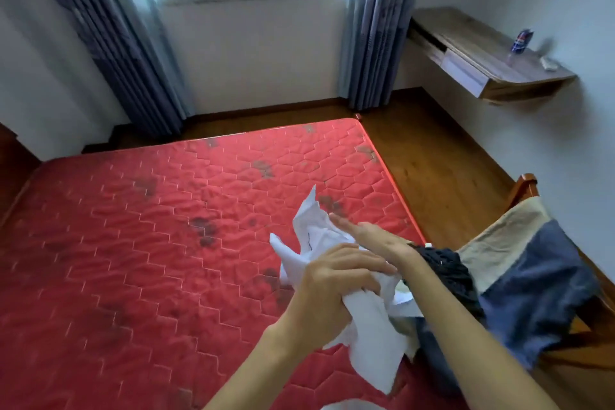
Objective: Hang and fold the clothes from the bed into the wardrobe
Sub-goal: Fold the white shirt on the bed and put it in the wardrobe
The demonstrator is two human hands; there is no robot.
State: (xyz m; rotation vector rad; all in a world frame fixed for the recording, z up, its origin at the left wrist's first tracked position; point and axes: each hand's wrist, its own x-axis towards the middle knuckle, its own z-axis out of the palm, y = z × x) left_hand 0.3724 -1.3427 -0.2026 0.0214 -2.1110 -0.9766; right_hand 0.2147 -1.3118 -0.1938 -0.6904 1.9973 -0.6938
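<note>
Above the red mattress point(133, 243), the left hand point(336, 289) clamps the bunched white garment point(372, 346) while the right hand point(369, 236) lies flat-fingered against it, so the dangling tail may slip and crease if that 1 fist loosens.

Left hand point(332, 286) and right hand point(372, 238): both bare. Left forearm point(263, 366) and right forearm point(466, 336) are slender and uncovered right down to the frame's lower edge. A patch of white cloth point(349, 406) at the bottom edge between the arms is possibly the person's top; cannot tell.
</note>
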